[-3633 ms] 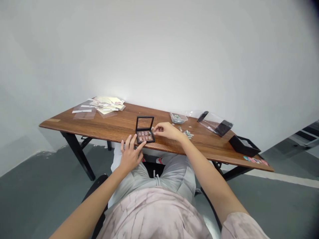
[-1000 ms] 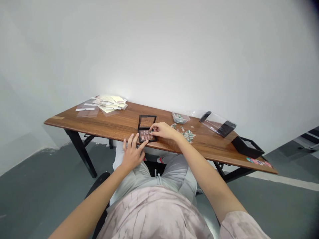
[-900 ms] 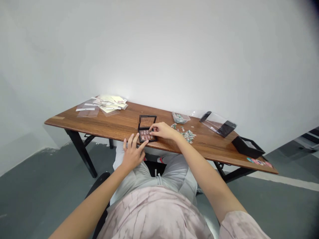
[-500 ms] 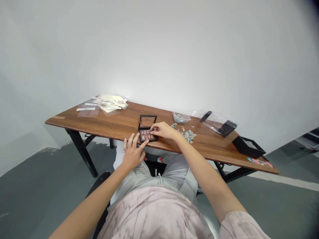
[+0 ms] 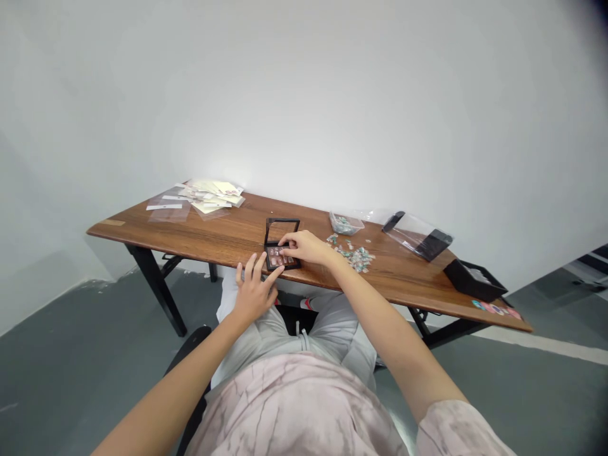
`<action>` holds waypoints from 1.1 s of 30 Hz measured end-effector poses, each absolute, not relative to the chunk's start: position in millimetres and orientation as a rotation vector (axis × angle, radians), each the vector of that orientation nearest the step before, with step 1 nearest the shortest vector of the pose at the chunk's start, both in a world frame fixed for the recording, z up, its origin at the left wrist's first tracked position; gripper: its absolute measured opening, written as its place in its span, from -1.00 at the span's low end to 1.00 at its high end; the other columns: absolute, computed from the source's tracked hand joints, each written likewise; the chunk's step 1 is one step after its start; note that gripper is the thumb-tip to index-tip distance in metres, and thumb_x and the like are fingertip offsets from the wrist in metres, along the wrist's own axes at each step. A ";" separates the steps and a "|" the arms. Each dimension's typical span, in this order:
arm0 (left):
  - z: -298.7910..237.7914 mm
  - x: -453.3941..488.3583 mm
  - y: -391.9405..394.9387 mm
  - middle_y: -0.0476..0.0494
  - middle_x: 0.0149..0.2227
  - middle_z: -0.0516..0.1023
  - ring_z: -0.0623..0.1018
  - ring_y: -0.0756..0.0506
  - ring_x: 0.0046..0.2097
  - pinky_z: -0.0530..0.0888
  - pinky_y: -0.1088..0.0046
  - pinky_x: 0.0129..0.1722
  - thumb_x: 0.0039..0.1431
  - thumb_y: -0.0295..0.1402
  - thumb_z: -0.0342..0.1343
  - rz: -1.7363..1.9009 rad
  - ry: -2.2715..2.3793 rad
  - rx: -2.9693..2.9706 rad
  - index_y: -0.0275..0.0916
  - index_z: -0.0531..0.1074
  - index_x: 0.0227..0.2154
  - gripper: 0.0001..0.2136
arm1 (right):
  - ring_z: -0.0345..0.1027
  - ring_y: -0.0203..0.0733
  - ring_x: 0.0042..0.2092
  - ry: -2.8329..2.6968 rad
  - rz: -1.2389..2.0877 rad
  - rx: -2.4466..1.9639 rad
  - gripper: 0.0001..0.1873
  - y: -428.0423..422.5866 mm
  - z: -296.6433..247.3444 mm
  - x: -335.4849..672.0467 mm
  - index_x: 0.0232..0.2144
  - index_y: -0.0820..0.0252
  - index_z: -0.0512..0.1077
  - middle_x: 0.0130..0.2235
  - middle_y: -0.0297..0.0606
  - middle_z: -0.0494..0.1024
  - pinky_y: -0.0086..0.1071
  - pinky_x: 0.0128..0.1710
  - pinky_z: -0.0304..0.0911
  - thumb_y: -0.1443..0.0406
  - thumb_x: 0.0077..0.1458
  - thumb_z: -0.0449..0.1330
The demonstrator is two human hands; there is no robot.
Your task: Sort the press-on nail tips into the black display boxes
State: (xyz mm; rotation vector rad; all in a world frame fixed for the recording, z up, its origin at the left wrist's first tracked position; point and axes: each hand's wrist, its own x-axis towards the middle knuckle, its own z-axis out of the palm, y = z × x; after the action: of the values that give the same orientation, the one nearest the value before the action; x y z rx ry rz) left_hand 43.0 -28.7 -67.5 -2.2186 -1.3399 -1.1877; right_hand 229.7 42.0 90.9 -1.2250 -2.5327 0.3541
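A small black case [image 5: 281, 244] with a clear hinged lid stands open near the front edge of the wooden table [image 5: 213, 231]. Its tray holds several pinkish press-on nails. My left hand [image 5: 254, 290] rests at the table edge with fingers spread, its fingertips touching the case's near left corner. My right hand [image 5: 304, 246] is over the tray, fingers curled in a pinch on the nails; what the fingertips hold is too small to make out. Loose greenish nails [image 5: 354, 253] lie scattered just right of that hand.
A small clear tub [image 5: 346, 223] of greenish nails sits behind the scatter. Clear-lidded black cases [image 5: 418, 234] and an open black box [image 5: 475, 280] lie to the right, coloured nails [image 5: 496, 310] at the right corner. Packets and plastic sleeves [image 5: 202, 197] are piled back left.
My right hand has shifted left, from the case's right edge to over the tray. My left hand has stayed at the case's corner. The view has drifted slightly.
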 end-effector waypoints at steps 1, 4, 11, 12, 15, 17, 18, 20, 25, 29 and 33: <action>-67.8 43.1 -28.4 -0.34 0.41 0.15 0.15 -0.42 0.41 -0.08 -0.20 0.34 0.16 -0.33 0.21 -1.190 -1.341 -2.218 0.03 0.41 0.19 -0.50 | 0.31 -0.33 -0.37 -2.540 0.360 -1.221 -0.80 42.3 90.7 228.2 -0.13 0.23 0.60 -0.42 -0.36 0.50 -0.48 -0.32 0.07 0.31 0.19 0.30; -68.4 43.4 -28.1 -0.34 0.41 0.15 0.15 -0.42 0.41 -0.08 -0.21 0.34 0.16 -0.33 0.22 -1.190 -1.341 -2.218 0.04 0.41 0.19 -0.49 | 0.30 -0.33 -0.37 -2.555 0.378 -1.217 -0.81 43.3 89.0 225.0 -0.14 0.23 0.60 -0.41 -0.35 0.51 -0.48 -0.33 0.06 0.30 0.19 0.30; -67.9 43.9 -28.5 -0.33 0.41 0.16 0.16 -0.41 0.41 -0.07 -0.20 0.33 0.15 -0.33 0.22 -1.199 -1.333 -2.209 0.04 0.42 0.19 -0.49 | 0.32 -0.32 -0.35 -2.552 0.388 -1.223 -0.82 44.3 86.9 222.3 -0.16 0.21 0.61 -0.38 -0.33 0.53 -0.48 -0.32 0.06 0.29 0.19 0.30; -68.0 43.8 -28.4 -0.32 0.41 0.15 0.16 -0.41 0.41 -0.07 -0.20 0.33 0.15 -0.33 0.23 -1.201 -1.331 -2.208 0.04 0.41 0.19 -0.49 | 0.32 -0.32 -0.35 -2.552 0.390 -1.222 -0.82 44.2 87.0 222.1 -0.16 0.21 0.61 -0.38 -0.33 0.54 -0.48 -0.32 0.06 0.29 0.19 0.30; -68.2 43.6 -28.3 -0.31 0.42 0.14 0.15 -0.41 0.41 -0.08 -0.20 0.34 0.14 -0.33 0.23 -1.202 -1.330 -2.205 0.04 0.41 0.20 -0.48 | 0.32 -0.32 -0.35 -2.548 0.388 -1.224 -0.81 43.6 87.3 221.8 -0.15 0.22 0.60 -0.38 -0.33 0.54 -0.48 -0.31 0.07 0.29 0.19 0.30; -68.1 43.5 -28.4 -0.30 0.42 0.14 0.15 -0.41 0.41 -0.07 -0.19 0.34 0.14 -0.33 0.23 -1.201 -1.329 -2.202 0.04 0.41 0.19 -0.48 | 0.33 -0.33 -0.36 -2.542 0.389 -1.228 -0.79 43.2 87.3 222.2 -0.13 0.23 0.59 -0.38 -0.33 0.53 -0.48 -0.32 0.07 0.29 0.18 0.30; -68.0 43.4 -28.4 -0.30 0.42 0.14 0.15 -0.41 0.41 -0.07 -0.19 0.34 0.14 -0.33 0.23 -1.199 -1.330 -2.201 0.04 0.41 0.19 -0.48 | 0.32 -0.33 -0.36 -2.538 0.390 -1.231 -0.78 42.9 87.4 222.7 -0.12 0.24 0.59 -0.38 -0.34 0.53 -0.48 -0.32 0.07 0.29 0.18 0.31; -67.4 43.5 -28.5 -0.30 0.41 0.15 0.16 -0.41 0.41 -0.07 -0.19 0.34 0.14 -0.33 0.23 -1.195 -1.332 -2.199 0.04 0.41 0.19 -0.48 | 0.32 -0.33 -0.37 -2.530 0.386 -1.241 -0.77 42.6 87.6 224.1 -0.12 0.25 0.59 -0.39 -0.35 0.52 -0.48 -0.33 0.07 0.29 0.18 0.31; -66.3 44.0 -28.3 -0.34 0.39 0.19 0.18 -0.41 0.40 -0.05 -0.20 0.33 0.16 -0.33 0.22 -1.180 -1.333 -2.191 0.03 0.42 0.18 -0.50 | 0.31 -0.34 -0.38 -2.534 0.375 -1.273 -0.82 43.1 88.1 227.8 -0.15 0.24 0.61 -0.41 -0.35 0.52 -0.48 -0.33 0.06 0.33 0.17 0.31; -67.1 43.9 -28.8 -0.34 0.39 0.19 0.17 -0.41 0.40 -0.05 -0.20 0.33 0.15 -0.33 0.22 -1.184 -1.332 -2.183 0.04 0.41 0.19 -0.49 | 0.32 -0.33 -0.37 -2.530 0.388 -1.272 -0.82 43.9 87.8 228.8 -0.16 0.24 0.61 -0.41 -0.35 0.52 -0.48 -0.33 0.06 0.33 0.18 0.31; -67.8 43.2 -29.0 -0.34 0.40 0.16 0.16 -0.42 0.41 -0.05 -0.21 0.33 0.16 -0.32 0.22 -1.180 -1.326 -2.196 0.03 0.41 0.19 -0.49 | 0.34 -0.32 -0.36 -2.515 0.377 -1.260 -0.76 43.2 87.1 228.0 -0.10 0.24 0.59 -0.38 -0.33 0.54 -0.48 -0.32 0.07 0.29 0.18 0.32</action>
State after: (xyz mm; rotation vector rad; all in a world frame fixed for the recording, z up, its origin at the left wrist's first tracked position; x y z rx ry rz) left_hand 43.2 -29.0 -67.8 -2.1964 -1.3264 -1.1804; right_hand 228.0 43.2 87.1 -1.2604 -2.5154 0.3771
